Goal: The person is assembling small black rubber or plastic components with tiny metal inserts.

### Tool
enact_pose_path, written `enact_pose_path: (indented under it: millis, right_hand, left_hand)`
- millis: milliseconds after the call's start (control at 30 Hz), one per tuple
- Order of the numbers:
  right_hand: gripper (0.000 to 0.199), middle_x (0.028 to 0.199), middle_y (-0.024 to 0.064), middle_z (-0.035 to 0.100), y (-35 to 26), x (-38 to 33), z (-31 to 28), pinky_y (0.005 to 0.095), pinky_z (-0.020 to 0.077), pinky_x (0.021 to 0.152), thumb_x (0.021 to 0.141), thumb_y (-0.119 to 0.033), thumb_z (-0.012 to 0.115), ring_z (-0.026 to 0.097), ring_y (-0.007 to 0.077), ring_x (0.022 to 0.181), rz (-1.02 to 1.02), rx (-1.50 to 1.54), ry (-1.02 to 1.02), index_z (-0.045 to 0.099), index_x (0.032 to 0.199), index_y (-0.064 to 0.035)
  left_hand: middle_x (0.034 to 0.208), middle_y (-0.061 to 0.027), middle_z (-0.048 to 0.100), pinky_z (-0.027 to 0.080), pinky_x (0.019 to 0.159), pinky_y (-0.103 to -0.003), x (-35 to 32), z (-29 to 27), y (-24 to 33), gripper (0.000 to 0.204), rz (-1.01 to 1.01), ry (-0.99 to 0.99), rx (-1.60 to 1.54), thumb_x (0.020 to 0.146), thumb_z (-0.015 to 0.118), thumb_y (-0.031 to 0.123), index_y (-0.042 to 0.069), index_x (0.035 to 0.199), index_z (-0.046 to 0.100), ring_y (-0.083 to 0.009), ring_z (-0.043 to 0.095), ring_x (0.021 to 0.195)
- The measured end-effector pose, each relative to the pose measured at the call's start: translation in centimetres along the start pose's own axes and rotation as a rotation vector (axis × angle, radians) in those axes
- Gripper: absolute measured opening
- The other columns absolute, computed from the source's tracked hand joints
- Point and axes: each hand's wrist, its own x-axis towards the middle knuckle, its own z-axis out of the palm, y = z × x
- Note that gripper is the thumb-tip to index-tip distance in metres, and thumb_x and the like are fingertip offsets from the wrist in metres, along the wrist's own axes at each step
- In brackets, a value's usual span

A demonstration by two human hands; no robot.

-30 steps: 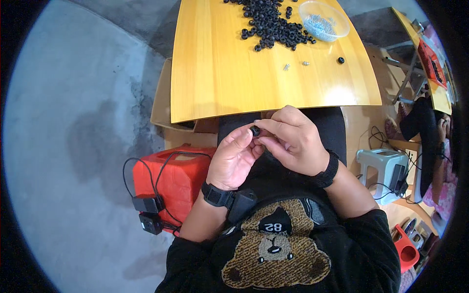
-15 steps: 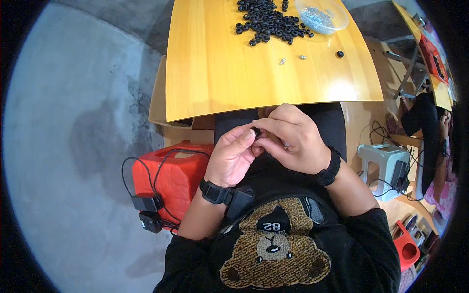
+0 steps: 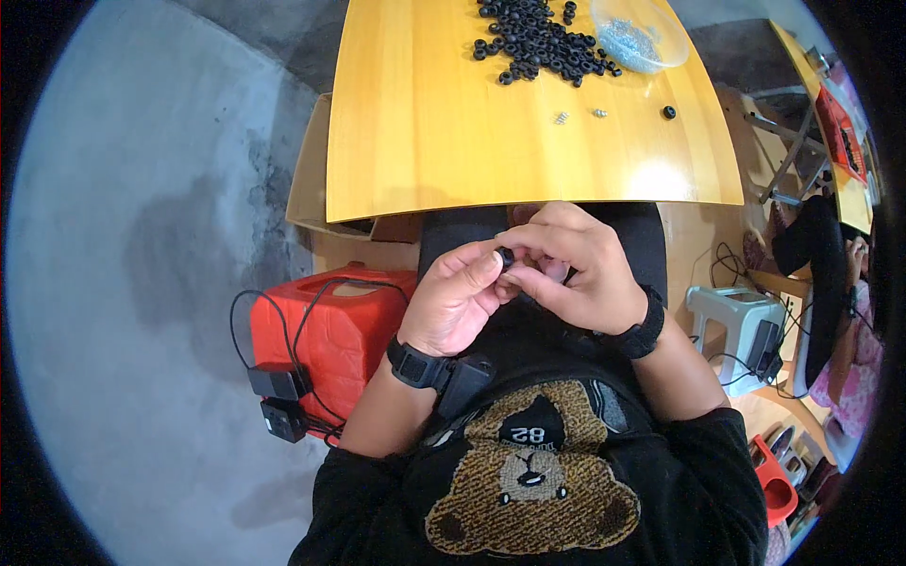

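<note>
In front of my torso, just below the table edge, both hands meet around a small black round part (image 3: 506,257). My left hand (image 3: 453,300) pinches it between thumb and fingers, palm turned partly up. My right hand (image 3: 587,274) comes from the other side, its thumb and curled forefinger closed on the same part. My fingers cover most of the part, and anything else between them is hidden.
The yellow wooden table (image 3: 425,141) carries a pile of black ring-like parts (image 3: 543,42), a clear bowl (image 3: 675,52) of small silvery pieces, two small silvery coils (image 3: 562,118) and a lone black part (image 3: 669,111). A red stool (image 3: 330,330) with cables stands left, a pale stool (image 3: 736,330) right.
The view has shifted slightly, so the table's contents sit a little lower and further right. More of the black part shows between my fingertips. Both hands keep their grip.
</note>
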Motion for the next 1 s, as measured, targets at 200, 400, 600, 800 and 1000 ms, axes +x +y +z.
enact_pose_path:
  millis: [200,400,600,800,1000]
  right_hand:
    - [0.023,0.072,0.0091,0.057,-0.3,-0.5,-0.7,0.0306,0.0452,0.059,0.072,-0.008,0.068,0.056,0.0218,0.063,0.113,0.14,0.013,0.064,0.094,-0.002]
    - [0.031,0.08,0.0126,0.055,2.6,-1.8,-2.5,0.0351,0.0452,0.069,0.069,-0.009,0.07,0.054,0.0281,0.077,0.19,-0.408,0.238,0.063,0.098,-0.0023]
    - [0.05,0.101,0.0127,0.049,5.6,-2.3,-3.8,0.0389,0.0394,0.085,0.067,-0.009,0.069,0.047,0.0299,0.1,0.208,-0.867,0.105,0.054,0.114,-0.0055]
    - [0.047,0.099,0.0072,0.05,6.9,-1.4,-3.6,0.0383,0.0384,0.085,0.072,-0.013,0.064,0.049,0.0247,0.096,0.064,-1.003,-0.044,0.051,0.116,-0.0066]
    - [0.048,0.098,0.0067,0.05,6.1,-0.7,-5.5,0.0354,0.0388,0.08,0.074,-0.015,0.062,0.05,0.023,0.093,0.041,-1.113,-0.158,0.049,0.119,-0.0071]
  left_hand:
    - [0.101,-0.0091,0.061,0.046,0.079,-0.027,-0.3,-0.7,0.1,0.027,-0.062,-0.038,-0.051,0.091,0.053,0.017,-0.003,0.11,0.057,-0.0128,0.056,0.086]
    - [0.09,-0.0072,0.059,0.045,0.065,-0.024,-2.1,-3.6,3.7,0.029,0.161,0.271,-0.259,0.092,0.052,0.025,0.0,0.105,0.055,-0.0125,0.051,0.074]
    - [0.089,-0.0059,0.061,0.044,0.059,-0.021,-7.3,-12.3,7.6,0.022,0.431,0.71,-0.33,0.088,0.058,0.021,0.004,0.102,0.056,-0.0108,0.052,0.066]
    - [0.088,-0.0067,0.062,0.045,0.056,-0.023,-6.3,-19.3,11.0,0.02,0.458,0.94,-0.343,0.086,0.06,0.021,0.005,0.096,0.055,-0.0109,0.05,0.06]
    - [0.101,-0.0134,0.06,0.052,0.062,-0.026,-4.2,-19.9,13.9,0.02,0.374,0.974,-0.382,0.086,0.06,0.013,0.001,0.1,0.052,-0.0137,0.057,0.07]
